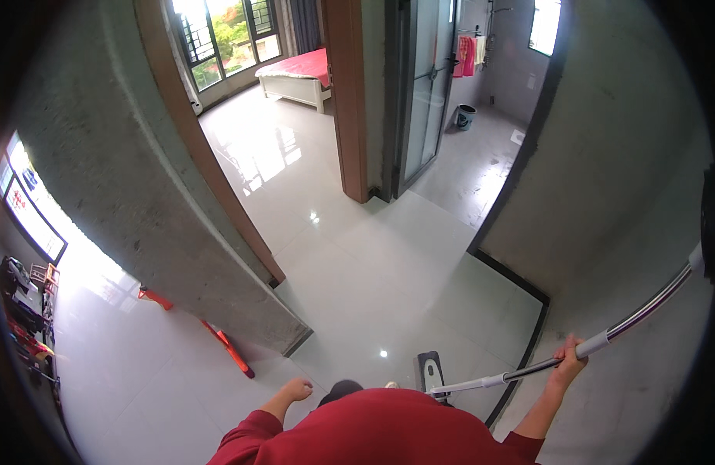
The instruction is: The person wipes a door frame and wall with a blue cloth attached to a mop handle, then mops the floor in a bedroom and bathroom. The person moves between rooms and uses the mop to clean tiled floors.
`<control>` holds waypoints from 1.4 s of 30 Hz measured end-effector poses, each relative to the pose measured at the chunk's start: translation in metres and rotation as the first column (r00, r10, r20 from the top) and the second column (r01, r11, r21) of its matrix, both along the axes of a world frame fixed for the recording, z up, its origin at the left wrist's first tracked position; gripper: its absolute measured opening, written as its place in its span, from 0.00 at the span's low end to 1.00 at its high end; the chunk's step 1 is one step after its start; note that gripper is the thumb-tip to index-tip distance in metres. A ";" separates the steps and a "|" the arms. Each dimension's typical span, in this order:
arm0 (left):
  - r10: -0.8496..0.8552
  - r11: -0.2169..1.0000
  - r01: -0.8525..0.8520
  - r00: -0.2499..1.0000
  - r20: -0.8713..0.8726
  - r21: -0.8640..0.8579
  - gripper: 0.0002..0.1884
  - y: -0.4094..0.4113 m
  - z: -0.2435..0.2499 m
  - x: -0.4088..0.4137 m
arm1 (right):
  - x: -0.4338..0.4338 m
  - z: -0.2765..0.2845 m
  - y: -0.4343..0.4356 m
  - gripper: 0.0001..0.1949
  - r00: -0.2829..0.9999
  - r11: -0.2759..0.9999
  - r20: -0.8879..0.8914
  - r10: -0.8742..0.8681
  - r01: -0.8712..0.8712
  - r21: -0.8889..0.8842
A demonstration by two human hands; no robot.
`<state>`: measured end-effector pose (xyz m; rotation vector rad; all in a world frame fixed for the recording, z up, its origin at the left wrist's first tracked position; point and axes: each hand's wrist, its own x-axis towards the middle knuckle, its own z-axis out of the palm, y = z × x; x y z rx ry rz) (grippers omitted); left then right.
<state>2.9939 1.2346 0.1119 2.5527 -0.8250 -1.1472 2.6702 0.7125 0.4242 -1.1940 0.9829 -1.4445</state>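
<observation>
My right hand [570, 361] grips the metal pole [531, 368] of a flat mop at the right. The pole slants from the upper right down to the mop head [432, 372], which lies on the glossy tiled floor [357, 290] just in front of my body. Part of the mop head is hidden by my red shirt. My left hand [299, 389] hangs low at the left of my body with its fingers loosely curled, and no object shows in it. A dark shoe or trouser leg shows beside it.
A rough grey wall [177, 232] ends at a corner ahead left, with an orange-red stand leg [232, 351] by its foot. A doorway shows a bed [293, 81]. A glazed door [430, 87] stands beside a bathroom with a bucket [465, 117]. Another wall [613, 174] rises at right.
</observation>
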 end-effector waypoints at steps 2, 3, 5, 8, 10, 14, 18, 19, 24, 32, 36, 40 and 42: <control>0.196 0.979 -0.194 0.980 -0.031 0.066 0.18 -0.007 0.002 0.024 | 0.044 0.002 -0.028 0.12 0.995 0.995 -0.020 0.099 -0.099 -0.019; 0.286 0.953 -0.278 0.957 -0.049 0.120 0.17 -0.020 0.014 0.034 | 0.065 0.005 -0.042 0.12 0.988 0.988 -0.041 0.149 -0.151 -0.034; 0.390 0.914 -0.374 0.917 -0.088 0.157 0.17 -0.034 0.014 0.056 | 0.106 0.009 -0.067 0.13 0.974 0.975 -0.052 0.219 -0.221 -0.029; 0.403 0.914 -0.387 0.901 -0.160 0.121 0.17 -0.043 -0.018 0.104 | 0.165 0.007 -0.106 0.13 0.956 0.955 -0.010 0.294 -0.294 -0.047; 0.393 0.919 -0.372 0.890 -0.231 0.129 0.17 -0.055 -0.037 0.138 | 0.208 0.017 -0.125 0.15 0.957 0.955 -0.014 0.289 -0.289 -0.061; 0.422 0.888 -0.365 0.889 -0.177 0.281 0.17 -0.128 -0.014 0.245 | 0.275 0.047 -0.168 0.16 0.971 0.963 -0.027 0.239 -0.240 -0.125; 0.237 0.963 -0.246 0.968 0.087 0.107 0.17 -0.212 -0.005 0.359 | 0.338 0.069 -0.207 0.14 0.969 0.949 0.056 0.241 -0.224 -0.220; 0.216 0.969 -0.226 0.972 0.096 0.100 0.17 -0.242 0.012 0.383 | 0.346 0.073 -0.213 0.14 0.948 0.920 0.051 0.314 -0.291 -0.261; 0.166 0.984 -0.171 0.981 0.100 0.046 0.17 -0.366 0.023 0.476 | 0.391 0.066 -0.263 0.12 0.920 0.893 0.140 0.367 -0.307 -0.330; 0.085 0.996 -0.083 0.993 -0.080 0.023 0.15 -0.525 -0.023 0.522 | 0.500 0.045 -0.433 0.08 0.932 0.937 0.233 0.277 -0.207 -0.282; 0.039 0.999 -0.037 0.996 -0.079 0.029 0.16 -0.580 0.025 0.543 | 0.560 0.056 -0.505 0.09 0.930 0.953 0.243 0.275 -0.232 -0.192; 0.264 0.964 -0.265 0.959 -0.104 0.000 0.15 -0.643 0.047 0.585 | 0.621 0.059 -0.575 0.10 0.934 0.947 0.166 0.316 -0.298 -0.122; 0.263 0.965 -0.263 0.959 -0.105 0.016 0.15 -0.680 0.056 0.609 | 0.643 0.064 -0.613 0.10 0.939 0.945 0.136 0.316 -0.298 -0.136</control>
